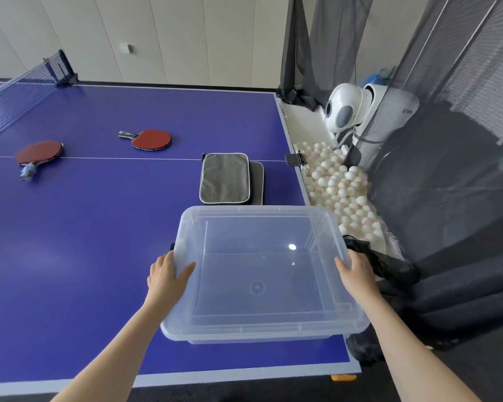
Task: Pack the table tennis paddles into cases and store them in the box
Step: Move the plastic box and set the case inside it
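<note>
Little of the task is done, judging by how things lie. At the far left of the desk (99,227) the left paddle (38,153) lies bare, red face up, its handle pointing toward the person. Well apart from it, further right, the right paddle (151,139) also lies uncased, handle pointing left.

The left hand (166,275) grasps the left rim of the box (273,329), thumb hooked over the edge. Beyond the box, near the desk's right edge, the top case (224,178) lies flat and looks slack, overlapping the lower case (257,181), of which only a strip shows. Neither seems to hold a paddle, though their insides are hidden.

The box is clear plastic, lidless, with nothing in it, at the near right corner of the desk. Whether it rests there or is lifted a little, I cannot tell. The right hand (357,274) grasps its right rim the same way.

Left to do: slip each paddle into a case, close both, and lay them in the box.
</note>
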A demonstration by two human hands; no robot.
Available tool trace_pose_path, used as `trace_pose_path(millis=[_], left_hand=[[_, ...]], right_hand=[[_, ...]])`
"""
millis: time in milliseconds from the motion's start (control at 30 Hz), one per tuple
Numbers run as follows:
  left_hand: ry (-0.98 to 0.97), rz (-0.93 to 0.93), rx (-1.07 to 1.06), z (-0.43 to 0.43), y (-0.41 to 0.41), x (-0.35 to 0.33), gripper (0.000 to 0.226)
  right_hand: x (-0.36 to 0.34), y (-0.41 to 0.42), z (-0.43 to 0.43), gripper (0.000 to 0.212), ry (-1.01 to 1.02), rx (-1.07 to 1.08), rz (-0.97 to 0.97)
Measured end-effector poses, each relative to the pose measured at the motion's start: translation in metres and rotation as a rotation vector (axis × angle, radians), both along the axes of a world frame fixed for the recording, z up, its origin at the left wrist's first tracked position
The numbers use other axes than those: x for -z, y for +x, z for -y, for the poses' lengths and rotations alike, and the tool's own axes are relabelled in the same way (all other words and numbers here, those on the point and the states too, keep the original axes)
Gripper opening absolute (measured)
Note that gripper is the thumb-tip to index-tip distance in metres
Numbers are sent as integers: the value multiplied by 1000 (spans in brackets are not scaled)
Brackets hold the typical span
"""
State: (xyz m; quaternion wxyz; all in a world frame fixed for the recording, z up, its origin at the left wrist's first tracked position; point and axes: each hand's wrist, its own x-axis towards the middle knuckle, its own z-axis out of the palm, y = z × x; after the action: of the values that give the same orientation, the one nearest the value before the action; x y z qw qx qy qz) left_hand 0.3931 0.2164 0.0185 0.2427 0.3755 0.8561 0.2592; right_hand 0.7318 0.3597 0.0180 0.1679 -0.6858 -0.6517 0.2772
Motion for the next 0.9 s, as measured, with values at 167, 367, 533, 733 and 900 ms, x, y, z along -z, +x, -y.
trace_pose_path(millis=[167,367,533,733,900], left_hand=[[-6,54,-7,-1,1,-3,57],[22,101,-3,-2,-3,-12,50],[140,109,-13,-5,-8,-29,44],[316,204,-99,-16,-11,-66,18],[345,70,-169,-14,-35,-86,23]], right_hand=[[-2,2,-3,37,-22,4,-26],[-8,4,-6,34,-32,-4,-59],[-16,8,-17,36,14,-11,-124],[-50,-11,-37,18,88,1,-193],[-75,-46,-49,43,127,-43,-243]])
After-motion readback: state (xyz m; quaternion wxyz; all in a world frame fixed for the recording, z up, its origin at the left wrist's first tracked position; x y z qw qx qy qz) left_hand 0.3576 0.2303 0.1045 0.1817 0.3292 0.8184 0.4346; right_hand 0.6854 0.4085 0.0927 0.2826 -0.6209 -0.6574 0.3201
